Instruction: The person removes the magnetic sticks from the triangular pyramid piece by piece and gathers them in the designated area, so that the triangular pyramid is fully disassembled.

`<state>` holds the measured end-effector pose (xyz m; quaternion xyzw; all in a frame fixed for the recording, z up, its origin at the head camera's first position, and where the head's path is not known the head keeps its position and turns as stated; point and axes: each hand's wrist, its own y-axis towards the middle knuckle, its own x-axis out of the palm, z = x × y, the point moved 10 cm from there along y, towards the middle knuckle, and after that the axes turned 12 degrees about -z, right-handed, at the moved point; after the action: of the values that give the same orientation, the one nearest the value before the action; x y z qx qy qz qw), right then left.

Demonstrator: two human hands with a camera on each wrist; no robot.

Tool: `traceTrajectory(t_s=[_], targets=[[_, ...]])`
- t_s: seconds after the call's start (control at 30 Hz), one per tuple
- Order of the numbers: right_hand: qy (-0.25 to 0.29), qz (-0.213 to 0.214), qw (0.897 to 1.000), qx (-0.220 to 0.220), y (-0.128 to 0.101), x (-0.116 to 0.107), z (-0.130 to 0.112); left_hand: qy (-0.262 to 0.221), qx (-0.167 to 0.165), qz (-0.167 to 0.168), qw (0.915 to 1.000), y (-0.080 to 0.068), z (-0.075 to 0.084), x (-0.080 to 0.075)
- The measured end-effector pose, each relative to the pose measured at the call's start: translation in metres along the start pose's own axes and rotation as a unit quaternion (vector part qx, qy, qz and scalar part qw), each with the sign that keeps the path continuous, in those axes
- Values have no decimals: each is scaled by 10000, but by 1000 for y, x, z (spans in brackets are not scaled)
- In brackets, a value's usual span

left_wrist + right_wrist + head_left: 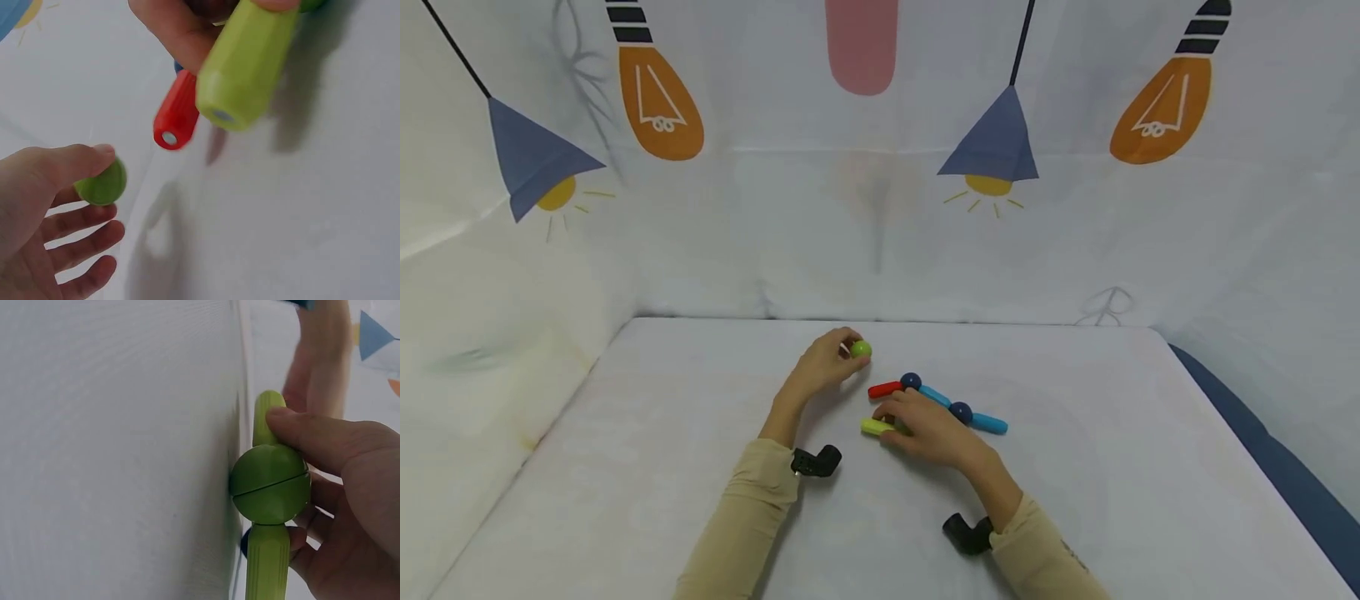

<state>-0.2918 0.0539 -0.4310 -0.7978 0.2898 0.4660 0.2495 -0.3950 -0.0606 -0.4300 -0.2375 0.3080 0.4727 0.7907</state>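
Observation:
My left hand [829, 360] pinches a green ball [861, 349] between thumb and finger above the far part of the table, the other fingers loosely spread in the left wrist view. With my right hand [931, 427] I grip a yellow-green toy rod [876, 427]. It joins a green ball [270, 484] with a seam round it, and a second yellow-green rod [267, 562] joins the ball's other side. Just beyond the right hand lies a chain: a red rod [885, 389], a navy ball [911, 381], a light-blue rod [935, 396], another navy ball [961, 412] and another light-blue rod [989, 423].
A white table [647, 467] lies under both hands, its far edge against a white fabric wall [820, 233] printed with lamps and bulbs. Each wrist wears a small black camera, the left camera [817, 461] and the right camera [967, 534]. Dark blue material [1247, 425] shows past the right edge.

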Motion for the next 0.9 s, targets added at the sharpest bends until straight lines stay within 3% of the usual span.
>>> traceTrajectory(t_s=[0.2, 0.4, 0.53, 0.63, 0.77, 0.83, 0.9], targets=[[78, -78, 9996, 268, -5, -1, 6, 637, -443, 263, 9966, 29, -1, -3], [271, -125, 9991, 303, -15, -14, 11, 1000, -355, 660, 9922, 34, -9, -2], [480, -292, 9983, 127, -19, -17, 10, 1004, -396, 560, 9926, 26, -11, -3], [546, -380, 9976, 191, -20, -18, 13, 1050, -381, 631, 9917, 17, -4, -9], [465, -410, 9977, 276, -19, -17, 17, 1011, 26, 871, 9911, -5, 16, -15], [424, -402, 9979, 274, -19, -16, 18, 916, 400, 549, 9935, -18, 30, -7], [394, -385, 9981, 258, -19, -16, 20, 917, 781, -150, 9926, -30, 43, 10]])
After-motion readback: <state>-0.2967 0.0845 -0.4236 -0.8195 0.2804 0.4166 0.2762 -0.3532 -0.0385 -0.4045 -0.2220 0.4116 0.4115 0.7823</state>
